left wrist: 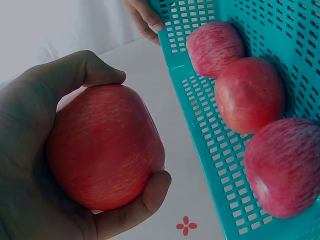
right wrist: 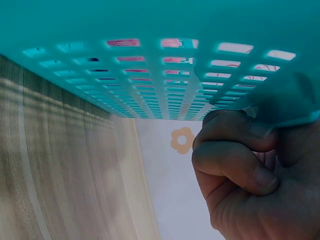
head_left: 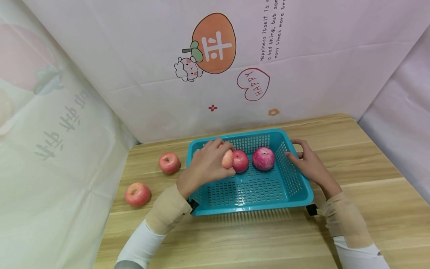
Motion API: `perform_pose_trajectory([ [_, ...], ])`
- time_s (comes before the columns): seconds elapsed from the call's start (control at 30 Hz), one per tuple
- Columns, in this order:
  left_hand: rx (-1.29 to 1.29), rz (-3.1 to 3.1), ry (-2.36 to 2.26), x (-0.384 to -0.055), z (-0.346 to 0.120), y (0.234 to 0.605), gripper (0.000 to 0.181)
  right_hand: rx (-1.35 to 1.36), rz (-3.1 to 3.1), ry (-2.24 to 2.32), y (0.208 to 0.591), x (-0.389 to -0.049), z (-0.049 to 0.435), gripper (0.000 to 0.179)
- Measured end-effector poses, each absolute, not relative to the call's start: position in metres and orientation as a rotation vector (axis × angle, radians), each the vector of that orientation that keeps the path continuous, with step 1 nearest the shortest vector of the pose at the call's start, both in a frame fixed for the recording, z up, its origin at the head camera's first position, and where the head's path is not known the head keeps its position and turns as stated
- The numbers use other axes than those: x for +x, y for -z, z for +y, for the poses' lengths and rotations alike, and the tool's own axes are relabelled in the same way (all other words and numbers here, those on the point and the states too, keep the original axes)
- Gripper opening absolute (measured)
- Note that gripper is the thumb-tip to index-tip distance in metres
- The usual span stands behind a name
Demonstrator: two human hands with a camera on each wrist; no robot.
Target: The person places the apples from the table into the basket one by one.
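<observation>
My left hand (head_left: 211, 160) grips a red apple (left wrist: 107, 147) over the left part of a teal plastic basket (head_left: 248, 208). Thumb and fingers curl round the fruit, which the head view shows only partly. Inside the basket, a red apple (head_left: 240, 161) sits beside a streaked pinkish apple (head_left: 263, 158). The left wrist view shows a third basket apple (left wrist: 285, 167), which I cannot make out from above. At the basket's right side, my right hand (head_left: 309, 166) holds the rim, thumb on the inner side and curled fingers (right wrist: 230, 165) outside.
Left of the basket, two more red apples lie on the wooden table (head_left: 242, 243): one apple (head_left: 169, 163) near the basket, another apple (head_left: 137, 194) nearer the left edge. A printed white cloth (head_left: 161, 108) rises behind the table.
</observation>
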State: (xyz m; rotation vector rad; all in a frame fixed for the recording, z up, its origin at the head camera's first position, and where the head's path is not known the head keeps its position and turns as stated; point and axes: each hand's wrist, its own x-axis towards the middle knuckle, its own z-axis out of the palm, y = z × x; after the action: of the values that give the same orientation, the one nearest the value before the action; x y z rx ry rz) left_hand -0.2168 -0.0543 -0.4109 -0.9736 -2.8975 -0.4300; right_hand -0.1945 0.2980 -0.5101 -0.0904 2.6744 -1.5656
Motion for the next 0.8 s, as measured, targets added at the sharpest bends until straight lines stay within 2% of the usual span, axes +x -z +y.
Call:
perform_pose_trajectory([
  [0.8, -1.129, -2.884, 0.389, -0.222, -0.034, 0.423, 0.055, -0.09, 2.67, 1.568, 0.507, -0.194, 0.298, 0.071],
])
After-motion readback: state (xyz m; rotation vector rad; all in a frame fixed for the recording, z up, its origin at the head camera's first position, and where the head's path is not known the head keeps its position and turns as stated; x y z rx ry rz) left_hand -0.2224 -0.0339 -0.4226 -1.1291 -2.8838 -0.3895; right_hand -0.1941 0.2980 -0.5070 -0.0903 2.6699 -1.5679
